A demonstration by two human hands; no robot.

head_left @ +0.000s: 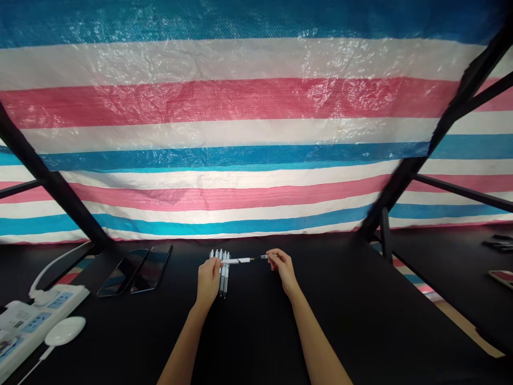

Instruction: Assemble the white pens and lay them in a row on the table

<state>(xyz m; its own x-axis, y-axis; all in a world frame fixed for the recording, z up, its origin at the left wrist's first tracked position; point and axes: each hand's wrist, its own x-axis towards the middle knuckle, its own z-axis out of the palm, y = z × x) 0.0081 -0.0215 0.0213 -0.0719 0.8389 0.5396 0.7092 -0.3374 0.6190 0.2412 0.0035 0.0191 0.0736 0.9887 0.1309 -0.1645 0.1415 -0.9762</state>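
Several white retractable pens (223, 283) lie side by side on the black table (256, 342), their far ends partly under my left hand (208, 280). That hand grips a white pen barrel (237, 261) held crosswise above them, its thin brass-coloured tip pointing right. My right hand (282, 270) pinches a small white pen part (263, 257) between its fingers. A narrow gap separates this part from the brass-coloured tip. The part's exact kind is too small to tell.
Two dark smartphones (134, 270) lie left of the pens. A white power strip (36, 321) with a white cable and a round white charger (64, 331) sits at the left edge. Black metal frame bars (433, 144) stand before a striped tarpaulin (224, 107).
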